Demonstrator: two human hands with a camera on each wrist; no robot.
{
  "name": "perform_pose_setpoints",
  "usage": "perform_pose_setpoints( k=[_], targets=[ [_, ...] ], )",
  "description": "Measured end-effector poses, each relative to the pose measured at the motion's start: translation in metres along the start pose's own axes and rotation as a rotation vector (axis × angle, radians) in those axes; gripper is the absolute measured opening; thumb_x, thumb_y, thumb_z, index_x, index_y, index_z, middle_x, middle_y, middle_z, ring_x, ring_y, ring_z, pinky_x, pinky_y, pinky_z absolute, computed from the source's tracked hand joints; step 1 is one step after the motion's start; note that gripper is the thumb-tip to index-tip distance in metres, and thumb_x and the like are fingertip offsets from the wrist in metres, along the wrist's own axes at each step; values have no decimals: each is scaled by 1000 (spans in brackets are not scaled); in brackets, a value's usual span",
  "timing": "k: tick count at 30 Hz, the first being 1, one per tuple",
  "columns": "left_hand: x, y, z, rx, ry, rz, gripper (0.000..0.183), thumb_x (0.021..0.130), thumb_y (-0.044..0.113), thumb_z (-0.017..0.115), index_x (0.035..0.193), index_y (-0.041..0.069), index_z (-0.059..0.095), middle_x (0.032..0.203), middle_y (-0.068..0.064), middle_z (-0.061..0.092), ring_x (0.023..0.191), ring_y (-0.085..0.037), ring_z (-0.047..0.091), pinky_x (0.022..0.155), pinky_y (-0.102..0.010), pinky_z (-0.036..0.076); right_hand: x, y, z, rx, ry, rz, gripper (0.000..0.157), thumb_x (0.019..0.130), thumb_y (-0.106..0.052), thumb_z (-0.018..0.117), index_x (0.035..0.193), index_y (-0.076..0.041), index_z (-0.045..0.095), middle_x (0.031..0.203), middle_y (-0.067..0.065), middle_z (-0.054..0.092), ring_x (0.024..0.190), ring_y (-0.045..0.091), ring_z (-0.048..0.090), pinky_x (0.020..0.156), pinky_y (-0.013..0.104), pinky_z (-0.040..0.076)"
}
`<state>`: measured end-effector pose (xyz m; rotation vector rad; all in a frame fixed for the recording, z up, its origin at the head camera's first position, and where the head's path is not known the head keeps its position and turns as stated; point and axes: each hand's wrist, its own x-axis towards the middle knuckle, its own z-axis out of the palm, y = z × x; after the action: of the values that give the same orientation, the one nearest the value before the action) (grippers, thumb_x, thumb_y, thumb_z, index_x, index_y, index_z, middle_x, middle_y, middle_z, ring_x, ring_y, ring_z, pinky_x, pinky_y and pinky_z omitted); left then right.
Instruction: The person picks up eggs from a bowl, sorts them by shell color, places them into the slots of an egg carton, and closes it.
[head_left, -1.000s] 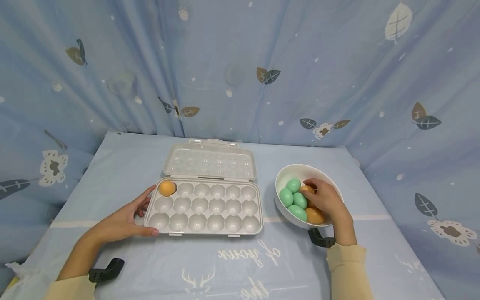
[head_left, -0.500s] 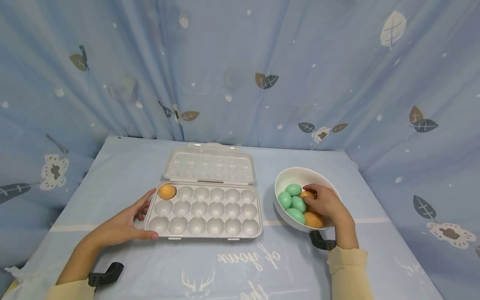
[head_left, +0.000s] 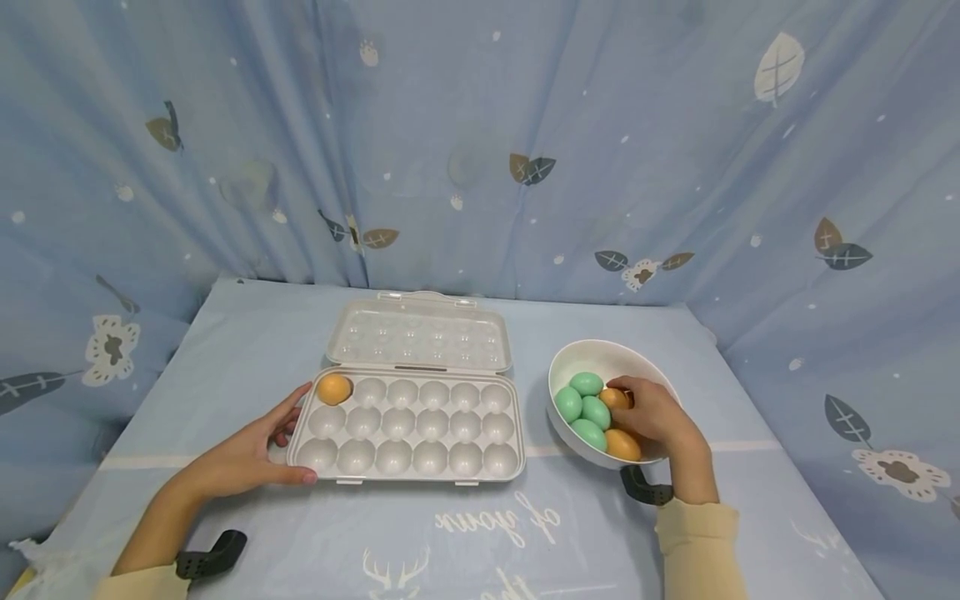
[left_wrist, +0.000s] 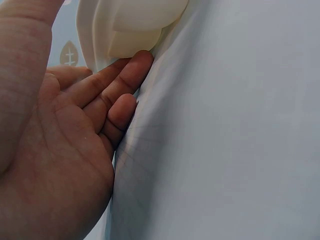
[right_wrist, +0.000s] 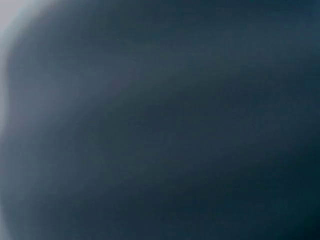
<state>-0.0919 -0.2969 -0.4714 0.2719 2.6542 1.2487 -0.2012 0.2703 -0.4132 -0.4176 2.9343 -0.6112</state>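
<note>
An egg box (head_left: 405, 481) lies open on the table in the head view, its clear lid (head_left: 420, 333) folded back. One orange egg (head_left: 333, 388) sits in its far left hollow. My left hand (head_left: 240, 454) rests against the box's left side, thumb at the near corner; the left wrist view shows its relaxed fingers (left_wrist: 125, 75) touching the box's underside. On the right, my right hand (head_left: 651, 410) reaches into a white bowl (head_left: 581, 354) and pinches an orange egg (head_left: 615, 399), partly covered by the fingers. Beside it lie several green eggs (head_left: 596, 412) and another orange egg (head_left: 622, 446).
Blue printed cloth covers the table (head_left: 480, 533), and a patterned curtain (head_left: 435, 125) hangs behind and at both sides. A dark wrist mount (head_left: 647, 487) sits close to the bowl's near rim. The right wrist view is dark and blurred.
The head view has shifted slightly. More of the pinched orange egg shows between the right fingers, and the near orange egg has moved a little left. My left hand stays at the box.
</note>
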Motion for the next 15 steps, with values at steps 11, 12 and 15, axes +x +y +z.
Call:
perform_pose_setpoints(
  k=[11,12,15],
  targets=[
    [-1,1,1,5,0,-9,124,76,37,92,166,10,11,130,-13,56,101,-22,44,80,-28,40,-2,-3,-1,-17,15,82,37,90,-15,70,123,3,67,108,15,68,96,29,60,90,51,50],
    [-1,2,1,7,1,-9,124,76,37,92,166,10,11,130,-13,56,101,-22,44,80,-28,40,-2,-3,-1,-16,19,89,38,90,-15,70,123,3,66,108,15,68,96,29,60,90,51,50],
    [-1,2,1,4,2,-4,124,76,36,92,166,10,11,130,-13,56,101,-22,44,80,-28,40,-2,-4,-3,-9,38,109,38,89,-16,69,123,2,66,108,15,68,96,30,60,89,51,50]
  ],
)
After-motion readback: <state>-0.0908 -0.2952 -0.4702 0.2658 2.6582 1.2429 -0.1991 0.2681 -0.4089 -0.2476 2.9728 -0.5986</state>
